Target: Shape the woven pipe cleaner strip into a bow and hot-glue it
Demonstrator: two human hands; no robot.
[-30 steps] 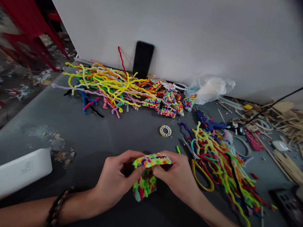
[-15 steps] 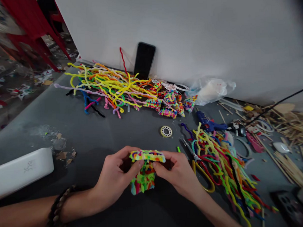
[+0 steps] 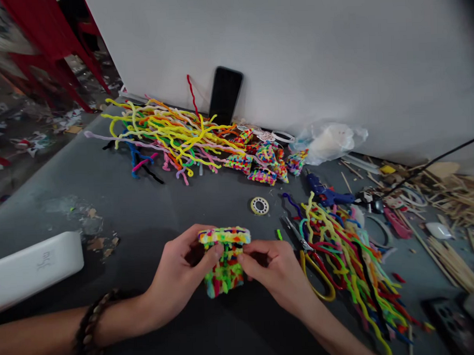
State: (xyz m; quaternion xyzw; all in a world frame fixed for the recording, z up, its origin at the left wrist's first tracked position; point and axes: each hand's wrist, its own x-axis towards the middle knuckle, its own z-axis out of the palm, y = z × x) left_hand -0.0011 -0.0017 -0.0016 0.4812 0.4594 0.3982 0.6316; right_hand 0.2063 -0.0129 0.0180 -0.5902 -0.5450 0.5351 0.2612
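Between both hands is a small multicoloured piece woven from pipe cleaners, with a raised band along its top edge. My left hand grips its left side, thumb pressed on the front face just below the band. On the right side, my right hand pinches the edge with thumb and fingers; some fingertips are hidden behind the piece. Yellow-handled scissors lie to the right of my right hand, partly beside a heap of loose pipe cleaners.
A larger pipe cleaner pile lies at the back, beside several small woven pieces. A phone leans on the wall. Also around are a round roll, a blue glue gun, a white power bank and wooden sticks.
The woven piece has shifted slightly up and left, and its band has tipped so more of the front shows. My right fingers have slid from the band down to the side edge.
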